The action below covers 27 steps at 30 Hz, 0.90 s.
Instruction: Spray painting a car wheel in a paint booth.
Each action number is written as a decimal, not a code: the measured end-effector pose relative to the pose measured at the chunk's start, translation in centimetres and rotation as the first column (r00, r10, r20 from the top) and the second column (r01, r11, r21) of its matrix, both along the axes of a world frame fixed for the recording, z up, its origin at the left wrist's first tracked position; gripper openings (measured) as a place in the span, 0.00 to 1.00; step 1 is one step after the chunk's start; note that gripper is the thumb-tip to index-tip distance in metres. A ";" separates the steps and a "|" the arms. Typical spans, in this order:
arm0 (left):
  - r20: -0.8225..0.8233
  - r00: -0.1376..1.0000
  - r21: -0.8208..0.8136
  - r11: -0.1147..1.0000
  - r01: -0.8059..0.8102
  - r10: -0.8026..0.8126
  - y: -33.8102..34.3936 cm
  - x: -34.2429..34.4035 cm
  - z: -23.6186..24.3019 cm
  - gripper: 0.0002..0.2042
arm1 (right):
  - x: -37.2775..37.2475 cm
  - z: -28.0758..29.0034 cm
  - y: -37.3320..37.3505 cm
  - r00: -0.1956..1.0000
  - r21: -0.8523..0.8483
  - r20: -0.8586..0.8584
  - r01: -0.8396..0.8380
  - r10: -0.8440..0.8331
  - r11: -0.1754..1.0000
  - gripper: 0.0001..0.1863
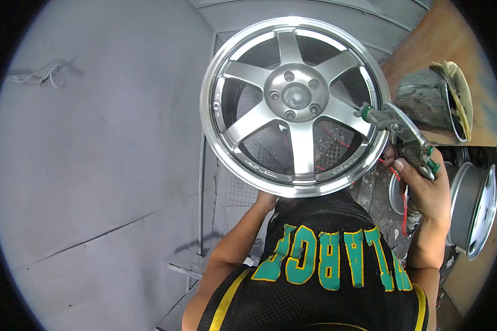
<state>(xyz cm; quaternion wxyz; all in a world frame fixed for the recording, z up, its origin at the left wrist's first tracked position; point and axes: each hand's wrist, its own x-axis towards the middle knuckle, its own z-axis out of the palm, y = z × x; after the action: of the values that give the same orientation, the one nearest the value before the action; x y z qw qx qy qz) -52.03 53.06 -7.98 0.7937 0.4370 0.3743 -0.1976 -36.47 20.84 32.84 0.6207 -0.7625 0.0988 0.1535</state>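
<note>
My right hand (429, 190) is wrapped around the handle of a metal spray gun (407, 131) with green fittings. Its nozzle points left, over the right side of a silver alloy wheel (302, 146). This six-spoke wheel faces up towards me, with a bright polished rim and several bolt holes around its hub. A paint-stained grey cup (422, 96) with a cream paper or cloth edge adjoins the gun; the join is unclear. My left hand (267, 200) is at the wheel's lower rim, its fingers hidden behind it.
Another silver wheel (474, 209) stands at the right, near a brown panel (477, 60). A thin red hose or cord (406, 212) hangs below my right hand. Grey wall panels (110, 138) fill the left, with a bundle of pale cord (52, 74) on them.
</note>
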 end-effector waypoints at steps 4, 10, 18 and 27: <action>-0.025 0.998 -0.015 0.998 0.055 -0.055 -3.5 -1.6 3.1 0.22 | 2.1 -0.1 -1.9 0.982 0.114 0.043 -0.189 0.185 0.975 0.22; 0.013 0.989 -0.003 0.989 -0.150 0.150 -3.9 -1.6 2.6 0.21 | 3.2 0.9 -1.8 0.908 0.158 -0.085 -0.395 0.411 0.905 0.21; 0.061 0.932 -0.111 0.930 -0.350 0.358 -0.3 0.6 1.0 0.22 | 1.2 -0.4 -2.1 0.987 0.030 0.034 -0.159 0.158 0.987 0.25; 0.046 0.986 -0.129 0.978 0.166 -0.162 2.2 2.3 1.9 0.18 | -3.1 1.8 4.3 0.999 0.083 -0.030 0.015 -0.012 0.996 0.23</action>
<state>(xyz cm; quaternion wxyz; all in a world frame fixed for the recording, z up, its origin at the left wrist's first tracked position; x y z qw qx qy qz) -49.76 55.25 -6.12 0.8084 0.4162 0.3089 -0.2791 -39.55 25.12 34.59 0.6514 -0.7329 0.1068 0.1646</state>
